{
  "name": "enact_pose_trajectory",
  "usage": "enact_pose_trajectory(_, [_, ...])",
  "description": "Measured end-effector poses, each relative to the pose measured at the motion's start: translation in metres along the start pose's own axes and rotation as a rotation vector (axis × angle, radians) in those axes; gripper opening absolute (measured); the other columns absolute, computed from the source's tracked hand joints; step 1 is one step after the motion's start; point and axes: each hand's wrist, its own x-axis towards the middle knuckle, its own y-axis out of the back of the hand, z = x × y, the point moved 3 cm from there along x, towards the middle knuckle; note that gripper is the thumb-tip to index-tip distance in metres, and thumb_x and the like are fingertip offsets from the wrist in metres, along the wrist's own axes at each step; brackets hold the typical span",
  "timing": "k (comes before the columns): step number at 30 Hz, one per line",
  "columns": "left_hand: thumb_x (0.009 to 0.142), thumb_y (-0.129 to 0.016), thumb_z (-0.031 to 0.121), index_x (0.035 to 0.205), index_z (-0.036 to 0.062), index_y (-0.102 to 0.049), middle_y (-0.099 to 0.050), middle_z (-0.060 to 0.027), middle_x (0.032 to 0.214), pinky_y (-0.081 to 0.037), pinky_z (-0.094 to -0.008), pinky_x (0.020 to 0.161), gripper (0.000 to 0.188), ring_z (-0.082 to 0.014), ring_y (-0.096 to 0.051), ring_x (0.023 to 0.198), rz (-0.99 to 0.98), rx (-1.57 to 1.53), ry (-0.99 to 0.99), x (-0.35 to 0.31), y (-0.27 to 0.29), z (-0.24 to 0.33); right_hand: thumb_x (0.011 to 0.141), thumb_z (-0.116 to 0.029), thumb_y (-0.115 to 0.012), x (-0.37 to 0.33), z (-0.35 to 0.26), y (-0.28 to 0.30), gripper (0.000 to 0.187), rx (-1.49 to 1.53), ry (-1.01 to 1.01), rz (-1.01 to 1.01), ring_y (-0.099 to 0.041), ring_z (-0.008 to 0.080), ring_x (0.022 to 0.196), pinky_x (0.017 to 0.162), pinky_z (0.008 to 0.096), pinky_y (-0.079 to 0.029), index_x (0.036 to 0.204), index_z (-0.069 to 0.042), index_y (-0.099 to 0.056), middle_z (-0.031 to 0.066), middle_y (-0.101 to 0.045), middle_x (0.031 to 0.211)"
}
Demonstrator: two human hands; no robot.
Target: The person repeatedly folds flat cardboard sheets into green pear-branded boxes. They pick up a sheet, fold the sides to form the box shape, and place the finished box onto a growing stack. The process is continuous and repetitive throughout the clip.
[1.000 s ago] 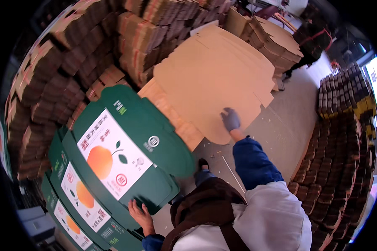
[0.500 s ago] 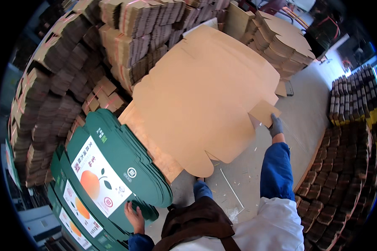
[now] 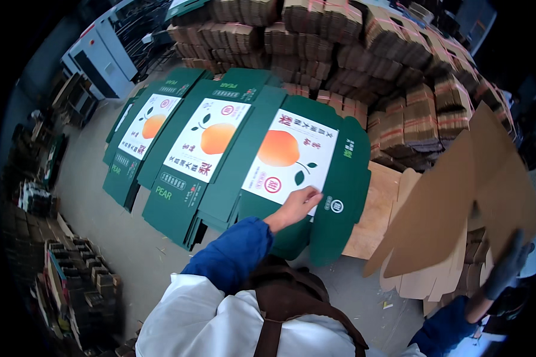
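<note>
My bare left hand [image 3: 296, 208] is over the near edge of the top green carton sheet [image 3: 348, 178], which is flat and printed with an orange-coloured fruit on a white panel. Its fingers are curled and pinched together at the panel's corner. To the right, my right hand [image 3: 509, 265] in a grey glove is at the edge of a plain brown cardboard sheet [image 3: 429, 220]. That sheet stands raised and tilted, bent along a crease. Blur and the picture's dark rim partly hide the gloved fingers.
Further green printed cartons [image 3: 205, 140] lie overlapping to the left. A wooden board [image 3: 372, 208] shows between the green stack and the brown sheet. Bundled cardboard stacks [image 3: 315, 47] rise at the back. A grey cabinet [image 3: 101, 53] stands far left, and more stacked goods [image 3: 80, 279] lie lower left.
The view has swung left. The brown sheet, nearly flat before, is now lifted, tilted and bent. My left hand's spread fingers have drawn together on the green carton.
</note>
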Motion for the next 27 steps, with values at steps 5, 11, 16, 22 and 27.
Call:
enact_pose_trajectory(5, [0.098,-0.047,0.047,0.112,0.0054,-0.050,-0.062,-0.0100,0.110,-0.051,-0.0324,0.081,0.044,-0.0202,-0.063,0.097,-0.083,-0.776,0.161,-0.010,0.091,0.091,0.077,-0.007,-0.063,0.053,-0.368,-0.030,0.010,0.644,0.085,-0.238,-0.055,0.0328,0.071,0.060,0.0425,-0.044,0.088,-0.005,-0.063,0.0124,-0.056,0.075])
enact_pose_trajectory(11, [0.090,-0.064,0.032,0.108,0.0025,-0.052,-0.061,-0.0089,0.089,-0.052,-0.0262,0.068,0.037,-0.0162,-0.062,0.078,-0.121,-0.726,0.538,-0.035,0.171,-0.009,0.080,-0.018,-0.059,-0.005,-0.551,-0.056,0.018,0.708,0.290,-0.409,-0.055,0.0203,0.066,0.056,0.0370,-0.044,0.093,-0.005,-0.059,0.0044,-0.050,0.071])
enact_pose_trajectory(16, [0.081,-0.063,-0.001,0.096,0.0036,-0.050,-0.059,-0.0070,0.084,-0.049,-0.0254,0.066,0.020,-0.0146,-0.058,0.072,0.048,-0.462,0.688,-0.060,0.192,-0.087,0.086,-0.027,-0.058,-0.004,-0.570,-0.070,0.025,1.172,0.353,-0.717,-0.063,0.0256,0.081,0.069,0.0382,-0.051,0.101,-0.007,-0.062,0.0118,-0.064,0.095])
enact_pose_trajectory(22, [0.080,-0.056,-0.010,0.096,0.0006,-0.046,-0.060,-0.0095,0.090,-0.049,-0.0250,0.073,0.021,-0.0125,-0.058,0.081,0.166,-0.380,0.366,-0.066,0.196,-0.039,0.097,-0.041,-0.039,0.005,-0.456,-0.369,0.042,0.623,-0.302,-0.841,-0.053,0.0359,0.115,0.091,0.0488,-0.045,0.119,-0.013,-0.063,0.0167,-0.057,0.126])
enact_pose_trajectory(27, [0.083,-0.056,-0.010,0.099,0.0028,-0.042,-0.058,-0.0113,0.100,-0.048,-0.0286,0.084,0.025,-0.0166,-0.060,0.095,0.111,-0.160,0.396,-0.076,0.192,0.005,0.098,-0.047,-0.035,0.019,-0.408,-0.522,0.053,0.423,-0.478,-0.857,-0.045,0.0465,0.120,0.100,0.0541,-0.038,0.122,-0.006,-0.058,0.0212,-0.051,0.130])
